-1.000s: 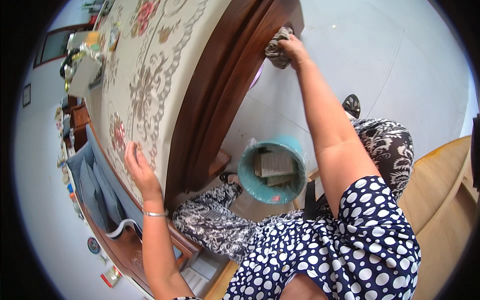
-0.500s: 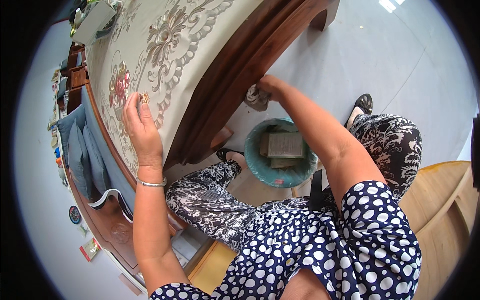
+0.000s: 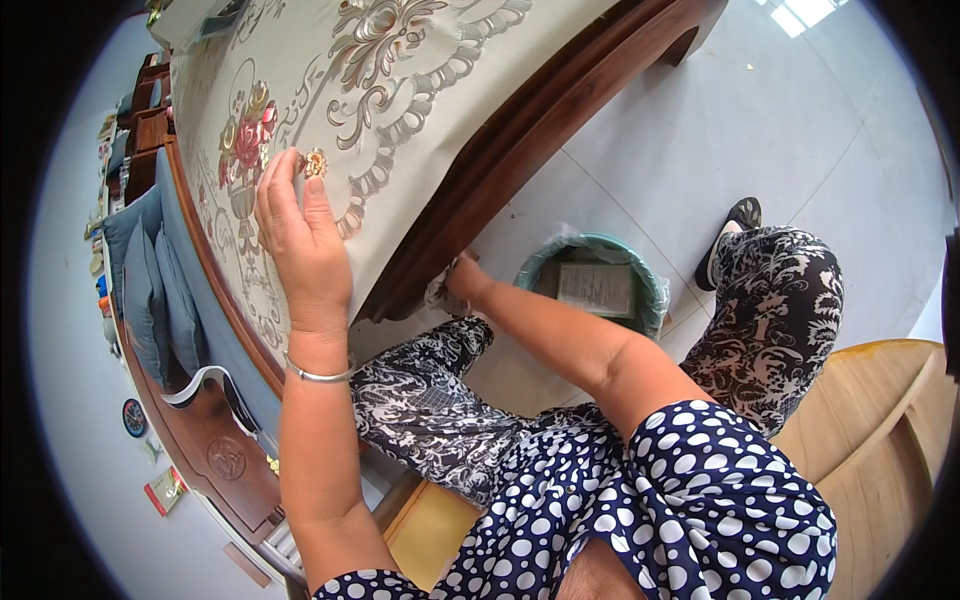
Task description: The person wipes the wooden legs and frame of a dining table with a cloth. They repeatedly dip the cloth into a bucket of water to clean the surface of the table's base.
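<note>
My left hand (image 3: 308, 245) rests on the patterned cream tablecloth (image 3: 400, 150), its fingers stretched out and the thumb apart. A small gold flower-shaped ornament (image 3: 315, 162) shows beside the index finger; whether it is a ring I cannot tell. A silver bangle (image 3: 318, 374) circles that wrist. Down at the table's dark wooden side (image 3: 480, 190), near its lower near end, my right hand (image 3: 464, 280) is closed round a crumpled greyish rag (image 3: 437, 292) against the wood. The fingers are partly hidden.
A teal bin (image 3: 530, 262) with a clear liner stands on the tiled floor, a pale flat box (image 3: 597, 288) inside it. Past my left arm is a wooden sofa with blue cushions (image 3: 150, 300). A curved wooden seat (image 3: 870, 400) lies at my right.
My right hand has moved left and nearer with the rag along the table's side. The left hand has shifted slightly up and right in view. The whole view has turned a little.
</note>
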`<state>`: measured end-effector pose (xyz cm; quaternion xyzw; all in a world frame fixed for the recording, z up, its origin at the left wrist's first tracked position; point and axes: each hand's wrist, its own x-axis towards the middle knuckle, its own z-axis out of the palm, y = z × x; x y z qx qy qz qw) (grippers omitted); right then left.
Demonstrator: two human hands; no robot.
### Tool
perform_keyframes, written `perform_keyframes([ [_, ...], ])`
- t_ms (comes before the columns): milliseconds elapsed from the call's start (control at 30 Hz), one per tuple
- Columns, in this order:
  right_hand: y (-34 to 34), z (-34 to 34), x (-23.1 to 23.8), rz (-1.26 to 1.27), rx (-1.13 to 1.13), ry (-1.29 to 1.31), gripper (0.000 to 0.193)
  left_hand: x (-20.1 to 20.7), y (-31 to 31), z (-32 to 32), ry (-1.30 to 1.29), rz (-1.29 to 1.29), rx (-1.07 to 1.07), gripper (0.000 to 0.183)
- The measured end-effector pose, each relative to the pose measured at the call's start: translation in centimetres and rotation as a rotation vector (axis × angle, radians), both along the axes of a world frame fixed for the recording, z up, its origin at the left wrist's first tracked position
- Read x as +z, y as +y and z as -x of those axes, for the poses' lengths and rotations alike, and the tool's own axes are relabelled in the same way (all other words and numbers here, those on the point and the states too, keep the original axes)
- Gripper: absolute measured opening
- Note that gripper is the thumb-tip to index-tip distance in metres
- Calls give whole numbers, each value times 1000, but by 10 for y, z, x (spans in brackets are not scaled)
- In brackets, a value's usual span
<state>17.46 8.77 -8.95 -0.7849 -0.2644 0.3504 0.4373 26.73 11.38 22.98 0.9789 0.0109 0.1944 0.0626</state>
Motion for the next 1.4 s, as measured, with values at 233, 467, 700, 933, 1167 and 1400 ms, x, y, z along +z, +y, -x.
perform_keyframes([
  [233, -1, -1, 47, 244, 285, -107, 40, 0, 3, 11, -22, -42, 26, 35],
  [467, -22, -12, -19, -266, -267, 703, 29, -4, -1, -2, -56, -16, -35, 34],
  [700, -68, -33, 53, -511, -824, 1278, 31, -8, 15, 7, -48, -14, 18, 33],
  [933, -102, -97, 45, -488, -1014, 883, 31, -9, 14, 1, -29, -13, -2, 33],
  [1167, -191, -198, 52, -480, -1124, 661, 34, -1, 17, 10, 20, -23, 15, 34],
  [1400, -268, -335, -22, -353, -1546, 147, 40, -1, 9, 2, 84, 15, 11, 35],
])
